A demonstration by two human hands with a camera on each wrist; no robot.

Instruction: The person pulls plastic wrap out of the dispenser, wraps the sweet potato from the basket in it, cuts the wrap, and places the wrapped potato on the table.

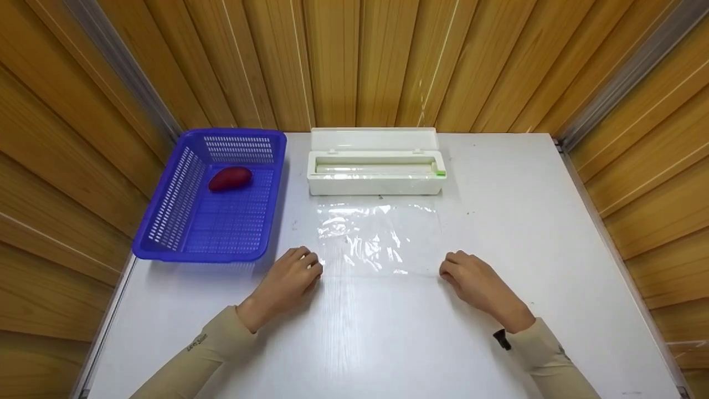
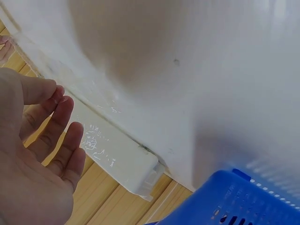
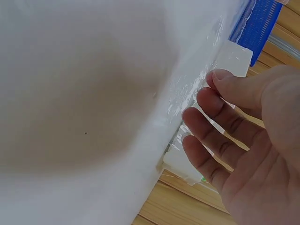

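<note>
A sheet of clear plastic wrap stretches from the white wrap dispenser toward the person, wrinkled and shiny. My left hand pinches its near left corner between thumb and fingertips; in the left wrist view the thumb meets the index finger there. At the near right corner, my right hand pinches the film the same way, its other fingers loosely bent. The dispenser's lid stands raised at the back, showing the roll inside. A green slider sits at the dispenser's right end.
To the left stands a blue plastic basket with slotted walls, holding one dark red, oblong item. Everything rests on a white table. Wood-patterned panels enclose the back and both sides.
</note>
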